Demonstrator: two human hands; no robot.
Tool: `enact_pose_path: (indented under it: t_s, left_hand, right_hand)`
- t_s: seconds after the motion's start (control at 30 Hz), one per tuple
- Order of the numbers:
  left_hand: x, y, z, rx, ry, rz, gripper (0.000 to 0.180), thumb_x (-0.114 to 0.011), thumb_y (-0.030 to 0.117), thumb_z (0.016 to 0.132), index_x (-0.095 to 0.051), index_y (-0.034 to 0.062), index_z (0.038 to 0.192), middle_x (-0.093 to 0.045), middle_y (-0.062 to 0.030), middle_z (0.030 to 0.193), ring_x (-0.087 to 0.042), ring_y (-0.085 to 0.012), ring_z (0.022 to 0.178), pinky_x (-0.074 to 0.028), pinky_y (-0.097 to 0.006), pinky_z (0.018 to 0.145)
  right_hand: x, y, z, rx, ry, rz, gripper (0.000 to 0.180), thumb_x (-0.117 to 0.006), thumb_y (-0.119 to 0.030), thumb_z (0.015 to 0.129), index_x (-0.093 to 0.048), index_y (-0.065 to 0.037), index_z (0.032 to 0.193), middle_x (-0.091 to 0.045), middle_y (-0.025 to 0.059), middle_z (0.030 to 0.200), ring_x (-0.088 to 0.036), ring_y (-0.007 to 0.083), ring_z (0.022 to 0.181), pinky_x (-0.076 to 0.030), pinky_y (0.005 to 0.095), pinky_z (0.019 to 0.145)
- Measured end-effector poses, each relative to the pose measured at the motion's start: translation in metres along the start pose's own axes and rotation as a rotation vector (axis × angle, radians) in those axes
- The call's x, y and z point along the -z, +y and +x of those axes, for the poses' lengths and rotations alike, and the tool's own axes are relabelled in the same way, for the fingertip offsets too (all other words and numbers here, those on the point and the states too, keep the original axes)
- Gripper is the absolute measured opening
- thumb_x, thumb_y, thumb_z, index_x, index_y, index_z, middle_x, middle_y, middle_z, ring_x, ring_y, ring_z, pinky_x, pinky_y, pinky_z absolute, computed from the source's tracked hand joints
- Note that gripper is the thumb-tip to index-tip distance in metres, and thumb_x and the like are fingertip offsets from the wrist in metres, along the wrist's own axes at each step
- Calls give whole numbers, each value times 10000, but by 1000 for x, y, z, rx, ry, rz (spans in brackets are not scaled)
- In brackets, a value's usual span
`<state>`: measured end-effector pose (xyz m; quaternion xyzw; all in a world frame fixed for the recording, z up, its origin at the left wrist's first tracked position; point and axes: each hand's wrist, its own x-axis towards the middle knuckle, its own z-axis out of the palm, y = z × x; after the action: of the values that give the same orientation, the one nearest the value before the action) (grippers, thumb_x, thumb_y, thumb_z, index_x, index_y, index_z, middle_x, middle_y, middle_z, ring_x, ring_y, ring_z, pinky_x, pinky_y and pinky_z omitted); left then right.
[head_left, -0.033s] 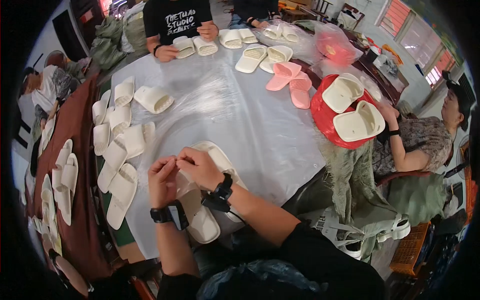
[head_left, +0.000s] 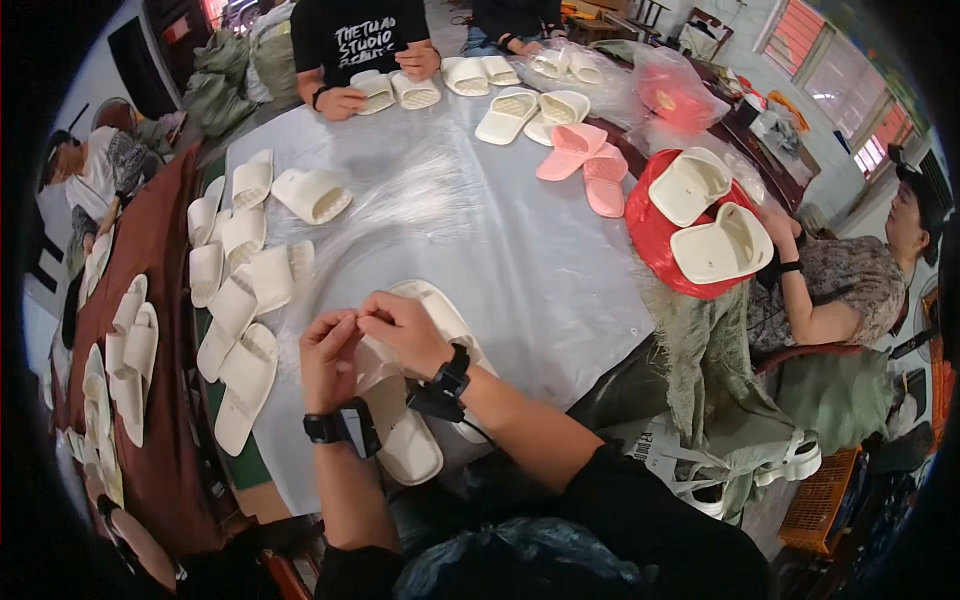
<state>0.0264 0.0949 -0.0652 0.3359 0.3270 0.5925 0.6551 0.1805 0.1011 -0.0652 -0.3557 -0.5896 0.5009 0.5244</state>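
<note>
1. Left hand point(head_left: 328, 352) curled at the near edge of the round grey plastic-covered worktop point(head_left: 520, 250), fingertips pinched shut against those of the other hand; black watch on the wrist.
2. Right hand point(head_left: 402, 328) bent over beside it, thumb and forefinger closed where the two hands meet; black band and small black device strapped at the wrist.
3. Something thin and clear pinched between the two hands, too small to tell whether film or thread.
4. Directly beneath both hands, a pair of cream foam slide slippers point(head_left: 420, 400), lying on the worktop's near edge, one reaching toward the body, the other partly hidden under the right wrist.
5. Left of the hands, a cluster of loose cream slippers point(head_left: 240, 300) spread over the worktop's left side, several overlapping.
6. Farther left, a row of more cream slippers point(head_left: 125, 350) on a brown cloth-covered surface point(head_left: 165, 470).
7. Across the worktop, a person in a black printed shirt point(head_left: 362, 35), hands resting on a cream pair point(head_left: 395, 90).
8. Toward the far right, a pair of pink slippers point(head_left: 585, 165) lying flat, near a crumpled clear bag point(head_left: 600, 75).
9. At the right, a seated person in a patterned top point(head_left: 840, 290) beside a red basin point(head_left: 660, 230) carrying two cream slippers sole-up.
</note>
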Motion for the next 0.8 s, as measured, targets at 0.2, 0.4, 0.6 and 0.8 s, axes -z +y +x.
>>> enact_pose_path:
  t_s: [0.2, 0.4, 0.6, 0.8]
  left_hand:
    - [1, -1, -3, -11, -8, 41, 87, -630, 17, 866, -665, -17, 938, -664, -93, 957, -624, -165, 873, -496, -295, 833]
    - [1, -3, -3, -53, 65, -58, 77, -632, 25, 873, -658, -7, 938, -663, -92, 968, -621, -157, 891, -496, -283, 841]
    - [0, -2, -5, -57, 42, -78, 75, -633, 23, 874, -655, -6, 939, -661, -96, 979, -620, -154, 891, -495, -278, 836]
    - [0, -4, -4, -82, 20, -71, 83, -633, 27, 875, -653, -5, 950, -660, -89, 976, -622, -158, 894, -495, -286, 845]
  right_hand:
    - [-1, 3, 3, -27, -7, 89, 98, -589, -99, 887, -577, -7, 856, -522, -35, 724, -450, 37, 667, -378, 206, 596]
    - [-1, -1, 0, -60, -15, 37, 101, -591, -102, 887, -571, -8, 856, -514, -40, 724, -440, 27, 667, -369, 202, 589]
    - [-8, -1, 0, -26, 22, 68, 140, -597, -131, 881, -565, 4, 857, -536, 6, 684, -457, 63, 640, -388, 237, 576]
    - [-7, 2, 1, -21, 44, 44, 142, -601, -129, 879, -563, 6, 862, -549, 11, 697, -464, 71, 645, -396, 237, 585]
